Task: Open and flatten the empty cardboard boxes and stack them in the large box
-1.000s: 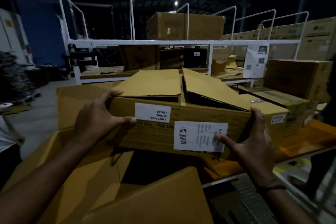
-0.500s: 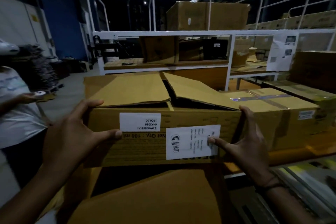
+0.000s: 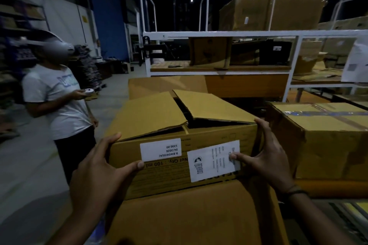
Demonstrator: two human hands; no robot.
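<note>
I hold a brown cardboard box (image 3: pixel 169 177) with two white labels on its near side, upside down to me. Its two top flaps (image 3: pixel 151 115) lie loosely folded, leaving a dark gap between them. My left hand (image 3: pixel 99 173) grips the box's left corner, thumb on the front face. My right hand (image 3: pixel 266 161) grips the right corner, thumb on the larger label. Below and around it stands the large open box, one flap (image 3: pixel 189 215) near me and another flap (image 3: pixel 165 84) behind.
A taped, closed carton (image 3: pixel 326 141) sits close on the right. A white metal rack (image 3: pixel 219 35) with more cartons stands behind. A person in a white shirt (image 3: pixel 57 103) with a headset stands at the left on the bare concrete floor.
My view has swung to the left, bringing the person at the left fully into sight. The box has shifted left with my hands, away from the taped carton; both grips are unchanged.
</note>
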